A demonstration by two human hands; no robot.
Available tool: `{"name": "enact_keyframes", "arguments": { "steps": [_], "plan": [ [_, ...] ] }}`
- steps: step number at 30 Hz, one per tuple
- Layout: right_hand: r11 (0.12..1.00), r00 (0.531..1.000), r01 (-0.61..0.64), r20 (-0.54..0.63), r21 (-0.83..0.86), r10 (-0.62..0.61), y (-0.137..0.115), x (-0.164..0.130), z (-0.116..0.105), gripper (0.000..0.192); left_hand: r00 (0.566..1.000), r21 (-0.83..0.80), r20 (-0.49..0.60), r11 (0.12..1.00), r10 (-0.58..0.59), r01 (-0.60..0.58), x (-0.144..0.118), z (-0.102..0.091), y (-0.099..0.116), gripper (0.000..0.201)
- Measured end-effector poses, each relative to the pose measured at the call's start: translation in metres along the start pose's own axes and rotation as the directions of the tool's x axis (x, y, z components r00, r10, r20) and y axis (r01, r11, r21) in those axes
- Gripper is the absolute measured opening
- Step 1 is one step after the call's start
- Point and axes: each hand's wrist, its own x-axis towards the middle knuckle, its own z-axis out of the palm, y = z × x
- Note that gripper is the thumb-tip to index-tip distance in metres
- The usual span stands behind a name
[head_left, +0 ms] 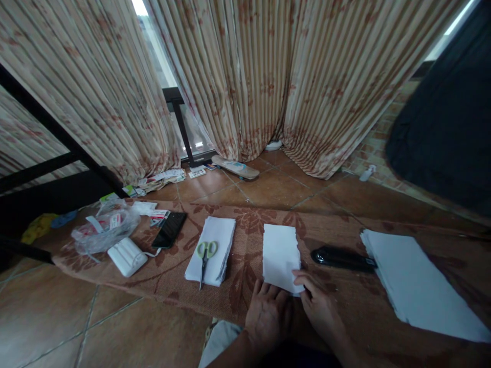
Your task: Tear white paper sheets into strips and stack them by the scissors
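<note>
No writing can be read anywhere: the cards and packets in the left part of the frame are too small and blurred to make out.

Low in the centre of the frame, the person's left hand lies flat and palm down on the woven brown mat, its fingers spread and gripping nothing, the fingertips just at the near edge of a small white sheet of paper. The right hand sits beside it, its grip closed on the sheet's lower right corner, thumb and forefinger pinching the edge. The sheet is rectangular with a slightly ragged top edge and lies flat on the mat in the middle of the frame.

To its left rests a folded stack of white paper with scissors on top, their handles pale green and the blades pointing toward the lower edge. To the right of the sheet lies a glossy black stapler, long and rounded, touching a broad pile of white sheets at the right of the frame.

Further left sit a dark phone, a ribbed white block and a crumpled clear plastic bag. The mat has a floral pattern and lies on glazed terracotta floor tiles. Striped, pleated curtains fill the top of the frame, and a skateboard deck rests at their foot.
</note>
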Motion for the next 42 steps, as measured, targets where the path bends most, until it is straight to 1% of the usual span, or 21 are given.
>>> {"name": "enact_keyframes", "arguments": {
  "steps": [7, 12, 17, 25, 30, 34, 36, 38, 40, 42],
  "plan": [
    [0.999, 1.0, 0.006, 0.012, -0.051, -0.006, 0.002, -0.001, 0.003, 0.026, 0.999, 0.014, -0.002, 0.999, 0.034, -0.034, 0.001, 0.0, 0.0, 0.013],
    [0.998, 0.999, 0.01, 0.036, -0.061, -0.008, 0.003, -0.002, 0.003, 0.026, 1.0, 0.017, 0.004, 0.999, 0.03, -0.03, 0.002, -0.001, 0.0, 0.014],
    [0.995, 0.999, 0.016, 0.031, -0.1, -0.012, 0.003, -0.001, 0.003, 0.026, 0.999, 0.015, -0.005, 0.999, 0.033, -0.033, 0.001, -0.001, 0.0, 0.013],
    [0.974, 0.997, 0.072, 0.02, -0.216, -0.07, 0.003, -0.003, 0.004, 0.039, 1.0, 0.009, -0.013, 1.0, 0.021, -0.021, 0.0, 0.0, 0.0, 0.017],
    [0.967, 0.996, 0.087, 0.012, -0.24, -0.087, 0.003, -0.004, 0.004, 0.042, 1.0, 0.007, -0.012, 1.0, 0.019, -0.019, 0.0, 0.0, 0.001, 0.012],
    [0.967, 0.996, 0.088, 0.005, -0.237, -0.089, 0.007, -0.006, 0.007, 0.042, 1.0, -0.028, -0.028, 1.0, 0.011, -0.012, -0.002, 0.002, -0.002, 0.008],
    [0.969, 0.996, 0.087, -0.003, -0.233, -0.091, 0.009, -0.007, 0.009, 0.043, 0.997, -0.068, -0.073, 0.998, -0.011, 0.006, -0.005, 0.005, -0.006, 0.012],
    [0.972, 0.997, 0.078, 0.003, -0.222, -0.079, 0.009, -0.009, 0.01, 0.044, 0.984, -0.135, -0.164, 0.99, -0.068, 0.046, -0.01, 0.007, -0.01, 0.026],
    [0.976, 0.998, 0.059, 0.017, -0.209, -0.056, 0.009, -0.01, 0.01, 0.044, 0.95, -0.208, -0.261, 0.971, -0.168, 0.115, -0.013, 0.01, -0.013, 0.038],
    [0.979, 0.999, 0.039, 0.023, -0.2, -0.036, 0.008, -0.01, 0.01, 0.044, 0.914, -0.242, -0.323, 0.956, -0.243, 0.169, -0.015, 0.01, -0.014, 0.043]
  ]
}}
